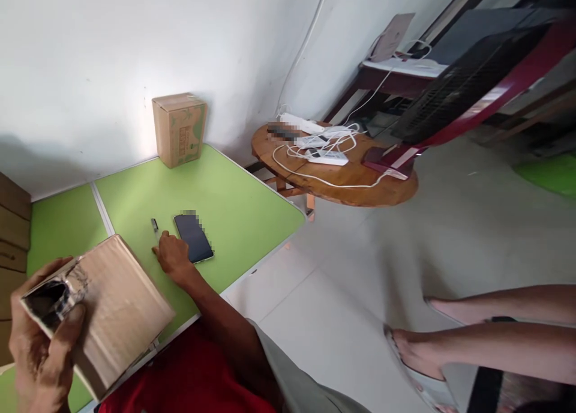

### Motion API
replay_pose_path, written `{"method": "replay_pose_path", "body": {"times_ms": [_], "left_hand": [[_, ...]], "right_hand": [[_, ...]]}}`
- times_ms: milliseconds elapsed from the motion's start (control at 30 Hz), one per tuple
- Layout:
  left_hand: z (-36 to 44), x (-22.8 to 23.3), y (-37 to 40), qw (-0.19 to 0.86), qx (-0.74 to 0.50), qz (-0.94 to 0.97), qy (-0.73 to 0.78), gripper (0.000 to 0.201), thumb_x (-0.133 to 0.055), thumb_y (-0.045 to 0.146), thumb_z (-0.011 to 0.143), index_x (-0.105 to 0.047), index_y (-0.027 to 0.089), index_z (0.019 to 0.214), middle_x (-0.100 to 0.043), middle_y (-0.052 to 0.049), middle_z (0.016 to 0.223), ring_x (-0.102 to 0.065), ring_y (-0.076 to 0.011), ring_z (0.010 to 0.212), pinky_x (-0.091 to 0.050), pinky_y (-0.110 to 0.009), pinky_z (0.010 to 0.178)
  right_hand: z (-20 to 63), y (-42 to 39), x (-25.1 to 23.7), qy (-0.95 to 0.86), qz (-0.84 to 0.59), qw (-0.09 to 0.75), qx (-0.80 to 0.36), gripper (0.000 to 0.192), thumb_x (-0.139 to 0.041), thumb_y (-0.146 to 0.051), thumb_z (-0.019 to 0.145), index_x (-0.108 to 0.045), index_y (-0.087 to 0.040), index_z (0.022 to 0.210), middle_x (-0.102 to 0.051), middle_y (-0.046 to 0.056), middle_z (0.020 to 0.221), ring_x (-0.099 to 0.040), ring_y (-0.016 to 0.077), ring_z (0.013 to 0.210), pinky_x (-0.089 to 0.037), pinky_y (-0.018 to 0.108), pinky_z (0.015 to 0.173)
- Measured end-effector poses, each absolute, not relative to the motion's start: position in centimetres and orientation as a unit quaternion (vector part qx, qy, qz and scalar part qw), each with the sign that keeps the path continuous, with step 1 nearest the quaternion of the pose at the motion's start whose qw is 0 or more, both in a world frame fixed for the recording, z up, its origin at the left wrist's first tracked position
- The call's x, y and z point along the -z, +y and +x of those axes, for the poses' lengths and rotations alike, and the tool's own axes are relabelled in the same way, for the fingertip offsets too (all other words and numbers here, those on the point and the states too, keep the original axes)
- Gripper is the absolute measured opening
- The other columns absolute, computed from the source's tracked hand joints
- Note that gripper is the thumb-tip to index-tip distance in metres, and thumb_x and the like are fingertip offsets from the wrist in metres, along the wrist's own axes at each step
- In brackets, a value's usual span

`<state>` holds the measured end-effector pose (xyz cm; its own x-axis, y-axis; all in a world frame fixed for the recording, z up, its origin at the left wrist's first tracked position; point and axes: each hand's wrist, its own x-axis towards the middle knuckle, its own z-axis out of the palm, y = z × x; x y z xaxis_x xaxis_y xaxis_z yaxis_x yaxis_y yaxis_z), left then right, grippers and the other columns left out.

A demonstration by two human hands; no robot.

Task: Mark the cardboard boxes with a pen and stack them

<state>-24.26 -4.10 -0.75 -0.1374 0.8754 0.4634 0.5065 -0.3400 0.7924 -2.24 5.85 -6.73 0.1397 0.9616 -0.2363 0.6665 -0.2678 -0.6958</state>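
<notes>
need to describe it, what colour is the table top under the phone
Light green table top, with pale edging, seen in the head view.

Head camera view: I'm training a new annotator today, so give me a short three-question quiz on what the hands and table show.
1. True or false: the left hand grips an opened cardboard box.
2. What does the right hand rest beside on the green table? A) a dark phone B) a mug C) scissors
3. Fill in: a closed ___ box stands at the table's far edge by the wall.

Key
1. True.
2. A, the phone lies screen-up at the knuckles.
3. Cardboard, the small carton.
</notes>
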Motion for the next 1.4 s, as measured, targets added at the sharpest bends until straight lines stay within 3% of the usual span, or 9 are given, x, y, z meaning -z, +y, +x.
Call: {"method": "replay_pose_path", "body": {"times_ms": [67, 200, 300, 333, 400, 600, 900, 1167, 1400], "left_hand": [[-24.2, 0.7, -3.9, 0.189, -0.526, 0.633, 0.536, 0.067, -0.086, 0.057, 0.093, -0.073, 0.028, 0.151, -0.079, -0.005, 0.143, -0.074, -0.0319, 0.123, -0.059, -0.045, 0.105], [-24.6, 0.9, -3.7, 0.209, -0.525, 0.632, 0.531, 0.064, -0.084, 0.059, 0.096, -0.071, 0.029, 0.151, -0.078, -0.006, 0.146, -0.075, -0.0300, 0.126, -0.060, -0.042, 0.104], [-24.5, 1.0, -3.8, 0.203, -0.516, 0.642, 0.529, 0.063, -0.083, 0.060, 0.097, -0.070, 0.030, 0.151, -0.078, -0.007, 0.145, -0.075, -0.0287, 0.123, -0.061, -0.041, 0.101], [-24.3, 1.0, -3.9, 0.205, -0.513, 0.646, 0.527, 0.063, -0.083, 0.060, 0.097, -0.069, 0.030, 0.151, -0.078, -0.007, 0.144, -0.076, -0.0280, 0.121, -0.061, -0.040, 0.098], [-23.9, 1.1, -4.1, 0.216, -0.507, 0.650, 0.522, 0.062, -0.082, 0.060, 0.098, -0.068, 0.029, 0.150, -0.077, -0.008, 0.142, -0.075, -0.0274, 0.117, -0.061, -0.040, 0.094], [-22.5, 1.3, -5.1, 0.226, -0.488, 0.664, 0.519, 0.058, -0.077, 0.054, 0.103, -0.062, 0.030, 0.154, -0.071, -0.013, 0.146, -0.070, -0.0336, 0.132, -0.056, -0.053, 0.114], [-22.9, 1.8, -5.2, 0.160, -0.484, 0.702, 0.498, 0.052, -0.073, 0.038, 0.106, -0.057, 0.031, 0.155, -0.070, -0.011, 0.147, -0.069, -0.0312, 0.133, -0.054, -0.051, 0.118], [-23.1, 2.2, -5.1, 0.147, -0.482, 0.709, 0.493, 0.054, -0.074, 0.034, 0.103, -0.057, 0.030, 0.155, -0.070, -0.012, 0.147, -0.069, -0.0321, 0.135, -0.055, -0.051, 0.117], [-23.3, 2.3, -5.0, 0.153, -0.484, 0.707, 0.492, 0.054, -0.073, 0.035, 0.102, -0.058, 0.030, 0.154, -0.070, -0.012, 0.147, -0.069, -0.0319, 0.132, -0.055, -0.053, 0.117]], "right_hand": [[-2.5, 6.2, 7.3, -0.556, -0.711, 0.247, -0.352, 0.010, -0.070, -0.004, 0.099, -0.071, -0.013, 0.100, -0.084, 0.031, 0.119, -0.084, 0.0401, 0.120, -0.063, 0.047, 0.099], [-0.1, 6.4, 5.7, -0.540, -0.660, 0.328, -0.405, 0.021, -0.063, -0.021, 0.106, -0.059, -0.023, 0.086, -0.077, 0.005, 0.074, -0.082, 0.0225, 0.076, -0.062, 0.029, 0.071], [1.9, 5.1, 2.6, -0.477, -0.506, 0.527, -0.489, 0.027, -0.062, -0.047, 0.109, -0.052, -0.027, 0.094, -0.070, -0.004, 0.071, -0.071, 0.0153, 0.056, -0.053, 0.023, 0.051], [2.2, 4.3, 1.5, -0.447, -0.412, 0.595, -0.526, 0.033, -0.069, -0.054, 0.104, -0.052, -0.028, 0.095, -0.071, -0.004, 0.072, -0.069, 0.0146, 0.054, -0.051, 0.022, 0.048], [1.7, 2.4, -0.4, -0.428, -0.251, 0.645, -0.582, 0.043, -0.085, -0.060, 0.095, -0.058, -0.027, 0.096, -0.074, -0.004, 0.074, -0.069, 0.0144, 0.053, -0.052, 0.022, 0.046], [-2.5, -2.4, -1.8, -0.523, -0.161, 0.626, -0.555, 0.024, -0.084, -0.048, 0.105, -0.077, -0.025, 0.106, -0.081, 0.002, 0.091, -0.079, 0.0164, 0.067, -0.067, 0.028, 0.061], [-3.3, -3.2, -0.6, -0.600, -0.229, 0.593, -0.486, 0.025, -0.079, -0.047, 0.110, -0.083, -0.022, 0.111, -0.085, 0.007, 0.103, -0.085, 0.0203, 0.085, -0.071, 0.033, 0.079], [-2.9, -3.2, -1.0, -0.635, -0.244, 0.560, -0.473, 0.028, -0.075, -0.050, 0.111, -0.079, -0.023, 0.105, -0.082, 0.005, 0.090, -0.077, 0.0171, 0.074, -0.061, 0.028, 0.067], [-1.6, -3.1, -1.1, -0.616, -0.286, 0.557, -0.478, 0.042, -0.077, -0.062, 0.106, -0.072, -0.022, 0.092, -0.068, -0.001, 0.070, -0.063, 0.0132, 0.056, -0.051, 0.023, 0.052]]}}
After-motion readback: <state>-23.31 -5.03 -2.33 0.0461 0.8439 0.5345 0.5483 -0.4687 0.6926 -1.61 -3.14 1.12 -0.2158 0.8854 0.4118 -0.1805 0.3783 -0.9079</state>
